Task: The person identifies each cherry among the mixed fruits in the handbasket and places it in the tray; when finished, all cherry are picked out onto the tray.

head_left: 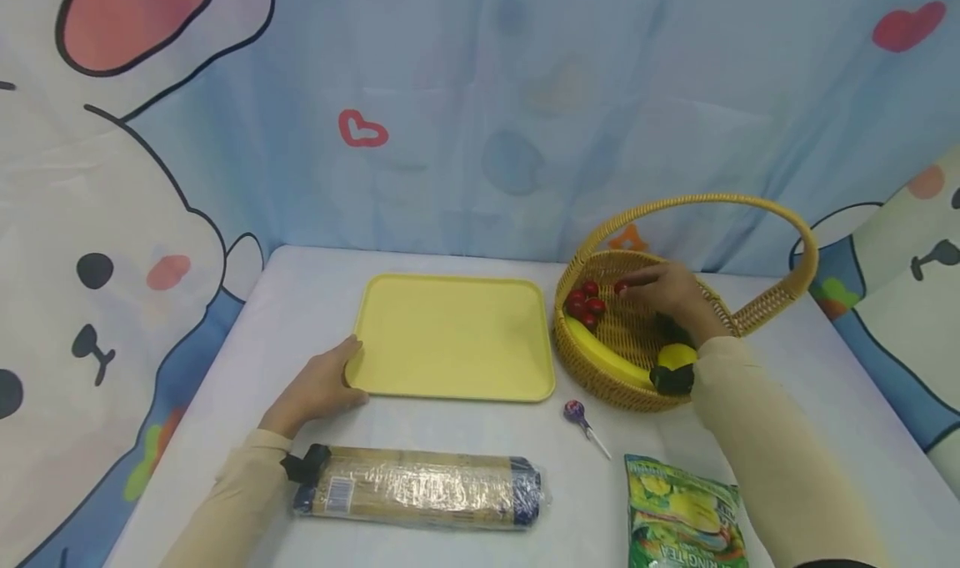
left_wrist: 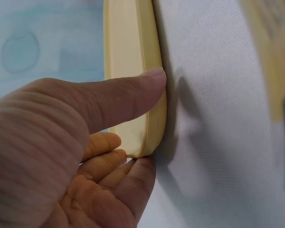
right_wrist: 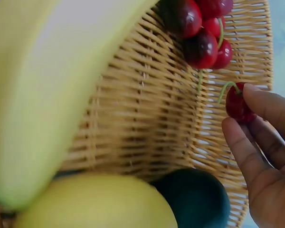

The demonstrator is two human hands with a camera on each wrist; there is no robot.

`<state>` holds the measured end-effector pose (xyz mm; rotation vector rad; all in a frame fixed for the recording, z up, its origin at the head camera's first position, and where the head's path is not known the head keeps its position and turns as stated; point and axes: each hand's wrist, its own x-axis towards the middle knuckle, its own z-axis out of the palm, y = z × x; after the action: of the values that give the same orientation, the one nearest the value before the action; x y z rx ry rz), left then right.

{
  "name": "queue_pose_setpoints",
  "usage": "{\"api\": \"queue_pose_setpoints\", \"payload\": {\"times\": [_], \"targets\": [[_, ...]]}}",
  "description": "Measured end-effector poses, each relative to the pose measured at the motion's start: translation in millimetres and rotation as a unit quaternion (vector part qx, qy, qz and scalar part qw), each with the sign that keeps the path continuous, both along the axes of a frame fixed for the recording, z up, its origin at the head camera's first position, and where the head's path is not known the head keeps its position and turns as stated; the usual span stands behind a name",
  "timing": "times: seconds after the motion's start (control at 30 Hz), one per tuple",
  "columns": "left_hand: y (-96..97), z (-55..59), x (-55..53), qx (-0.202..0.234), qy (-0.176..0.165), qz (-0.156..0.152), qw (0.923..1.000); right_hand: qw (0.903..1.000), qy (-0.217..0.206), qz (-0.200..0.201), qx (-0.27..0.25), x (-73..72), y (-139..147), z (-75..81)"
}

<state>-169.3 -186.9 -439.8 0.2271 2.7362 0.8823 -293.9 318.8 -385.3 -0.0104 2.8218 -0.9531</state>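
My right hand (head_left: 669, 294) is inside the wicker basket (head_left: 651, 399), pinching a dark red cherry (right_wrist: 238, 101) with a green stem between thumb and fingers. More cherries (right_wrist: 201, 48) are bunched in the basket beside the held one. A banana (head_left: 606, 353), a yellow rounded fruit (right_wrist: 97, 204) and a dark green round thing (right_wrist: 194, 199) share the basket. My left hand (head_left: 321, 389) grips the front left corner of a yellow rectangular tray (head_left: 457, 339). In the left wrist view the thumb lies across the tray's rim and the fingers curl at the corner.
A wrapped tan roll with dark blue ends (head_left: 420, 486) lies in front of the tray. Right of it are a lollipop (head_left: 575, 412) and a green snack bag (head_left: 684, 514). The basket's tall handle (head_left: 701, 199) arches over it. A patterned curtain (head_left: 465, 118) hangs behind the table.
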Motion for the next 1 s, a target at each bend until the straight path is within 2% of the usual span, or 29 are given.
{"api": "queue_pose_setpoints", "payload": {"times": [0.17, 0.37, 0.43, 0.63, 0.83, 1.0], "targets": [[-0.8, -0.3, 0.6, 0.001, 0.004, -0.002, 1.0, 0.9999, -0.006, 0.011, -0.007, 9.1, 6.5, 15.9], [-1.4, 1.7, 2.7, 0.001, 0.004, -0.002, 1.0, 0.9994, -0.031, -0.003, -0.015, 20.9, 10.1, 33.0], [-1.1, 2.5, 2.6, 0.004, 0.006, -0.005, 1.0, 0.9996, -0.026, -0.004, -0.006, 25.3, 10.9, 38.2], [-0.8, 3.1, 2.5, 0.002, 0.007, -0.007, 1.0, 0.9994, 0.005, 0.026, 0.024, 42.2, 10.7, 47.3], [0.7, 2.2, 3.7, 0.0, 0.004, 0.0, 1.0, 0.997, 0.029, 0.055, 0.046, 65.8, 7.3, 53.8], [-0.4, 4.0, 3.6, 0.001, 0.013, -0.007, 0.9999, 0.9938, 0.052, 0.086, 0.049, 89.4, -0.5, 59.7]]}}
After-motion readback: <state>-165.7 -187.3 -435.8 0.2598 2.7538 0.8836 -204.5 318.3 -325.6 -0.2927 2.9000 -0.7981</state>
